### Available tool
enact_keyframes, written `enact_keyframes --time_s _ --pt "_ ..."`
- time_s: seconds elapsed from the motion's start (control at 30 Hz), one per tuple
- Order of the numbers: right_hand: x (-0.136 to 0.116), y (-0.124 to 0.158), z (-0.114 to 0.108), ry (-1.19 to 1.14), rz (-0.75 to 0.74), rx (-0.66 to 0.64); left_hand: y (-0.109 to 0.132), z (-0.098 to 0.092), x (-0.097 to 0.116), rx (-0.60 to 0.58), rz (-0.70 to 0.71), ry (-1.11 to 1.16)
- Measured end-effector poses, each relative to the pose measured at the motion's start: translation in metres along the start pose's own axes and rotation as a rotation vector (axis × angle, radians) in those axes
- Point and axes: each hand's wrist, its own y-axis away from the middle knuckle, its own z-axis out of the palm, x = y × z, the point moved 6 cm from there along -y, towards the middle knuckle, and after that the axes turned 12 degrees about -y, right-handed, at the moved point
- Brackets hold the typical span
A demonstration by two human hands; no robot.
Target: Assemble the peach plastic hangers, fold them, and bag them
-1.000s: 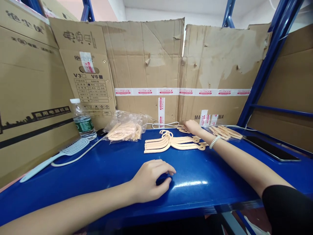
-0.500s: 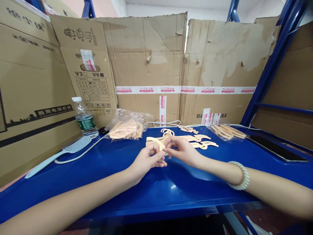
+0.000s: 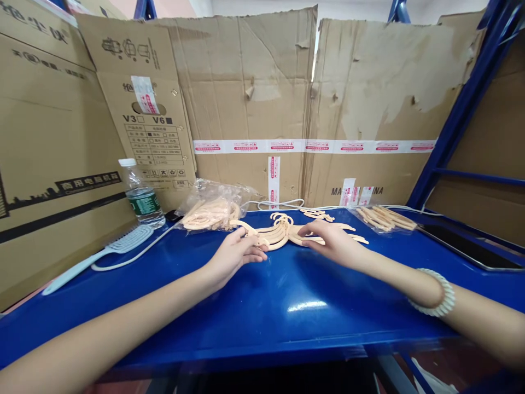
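Observation:
Pale wooden hangers (image 3: 275, 236) with curled hooks lie in a stack on the blue tabletop (image 3: 262, 306). My left hand (image 3: 235, 251) is at the stack's left end, thumb and forefinger closed on a curved wooden hanger part (image 3: 243, 225); its other fingers stretch forward beneath it. Whether this part is separate from the stack is hidden. Over the stack's right side is my right hand (image 3: 334, 243), thumb and fingers apart, with wood showing in the gap. Curved tips of the hangers (image 3: 359, 238) stick out beyond that hand.
Behind the stack lie small wooden pieces (image 3: 316, 214). Plastic bags of wooden parts lie left (image 3: 215, 213) and right (image 3: 385, 218). Further left are a water bottle (image 3: 143, 200) and hairbrush (image 3: 127, 241); a dark tablet (image 3: 467, 246) lies right. Cardboard (image 3: 246, 82) walls the back.
My hands, together at a wooden piece before, have moved apart: left hand leftward, right hand rightward. The right fingers have let go and spread. More of the stack shows between them.

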Motion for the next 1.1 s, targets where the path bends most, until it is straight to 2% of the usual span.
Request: enact_keyframes --time_s 0.07,0.17,0.33,0.47,0.57,0.7,0.9,1.1 --pt "0.016 0.005 0.003 0.144 0.001 -0.060 -0.005 -0.008 0.004 0.036 0.000 0.043" --pt "0.034 0.008 0.009 0.220 0.001 -0.093 -0.011 -0.016 0.004 0.068 -0.040 0.108" --pt "0.041 0.007 0.007 0.171 0.012 -0.026 -0.014 -0.031 -0.002 0.062 -0.029 0.101" --pt "0.042 0.010 0.002 0.111 0.024 0.018 -0.015 -0.051 -0.012 0.112 -0.046 0.094" --pt "0.044 0.013 -0.002 0.018 0.065 0.045 -0.017 -0.059 -0.016 0.141 -0.061 0.081" --pt "0.042 0.014 -0.004 -0.064 0.057 0.051 -0.018 -0.057 -0.015 0.114 -0.026 0.088" --pt "0.031 0.016 -0.010 -0.074 -0.057 0.060 -0.014 -0.047 -0.018 0.010 -0.003 0.088" --pt "0.019 0.018 -0.016 -0.081 -0.109 0.071 -0.012 -0.040 -0.017 -0.121 0.024 0.114"
